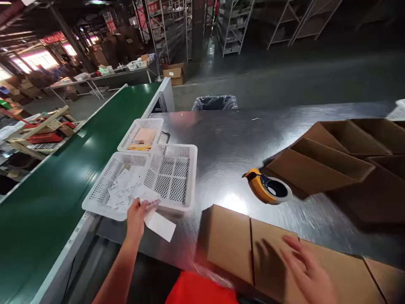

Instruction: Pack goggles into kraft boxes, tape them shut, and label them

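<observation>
My left hand (136, 220) pinches a printed paper slip (151, 203) at the front edge of a white plastic basket. A blank white piece of paper (162, 226) hangs just below the slip; whether the two are joined I cannot tell. Inside that basket (96, 196) lie several more printed slips (122, 190). My right hand (308, 270), slightly blurred, is spread over a row of closed cardboard boxes (230, 240) along the near side of the metal table. Its fingers are apart and grip nothing; contact with the box tops is unclear.
A yellow tape dispenser (267, 188) lies on the metal table (215, 147). Open cardboard boxes (319, 164) crowd the right side. Two more white baskets (192, 177) adjoin the slips, one containing envelopes (147, 136). A green conveyor belt (79, 147) runs along the left.
</observation>
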A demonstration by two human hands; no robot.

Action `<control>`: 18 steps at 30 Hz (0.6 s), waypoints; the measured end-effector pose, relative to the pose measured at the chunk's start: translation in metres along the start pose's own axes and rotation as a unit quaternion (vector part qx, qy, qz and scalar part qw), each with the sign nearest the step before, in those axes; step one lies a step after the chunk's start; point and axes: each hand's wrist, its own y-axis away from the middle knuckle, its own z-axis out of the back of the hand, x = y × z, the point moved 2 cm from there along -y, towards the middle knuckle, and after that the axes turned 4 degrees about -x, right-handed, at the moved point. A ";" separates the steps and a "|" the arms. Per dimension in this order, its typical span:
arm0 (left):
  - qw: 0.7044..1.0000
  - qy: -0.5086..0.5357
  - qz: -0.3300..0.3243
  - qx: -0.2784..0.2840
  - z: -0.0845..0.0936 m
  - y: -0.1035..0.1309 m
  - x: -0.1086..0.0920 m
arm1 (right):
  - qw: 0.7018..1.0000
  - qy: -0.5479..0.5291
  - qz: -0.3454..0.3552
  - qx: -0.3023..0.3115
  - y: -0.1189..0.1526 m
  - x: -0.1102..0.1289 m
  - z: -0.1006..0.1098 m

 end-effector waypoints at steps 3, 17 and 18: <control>0.942 -0.090 -0.180 0.270 -0.002 0.082 -0.017 | 0.919 -0.311 -0.040 0.237 0.025 0.067 -0.058; 0.930 -0.163 0.033 0.329 0.024 0.182 0.094 | 0.676 -0.619 -0.239 0.320 0.051 0.060 -0.013; 0.927 -0.178 0.037 0.327 0.030 0.185 0.103 | 0.672 -0.621 -0.244 0.321 0.058 0.054 -0.014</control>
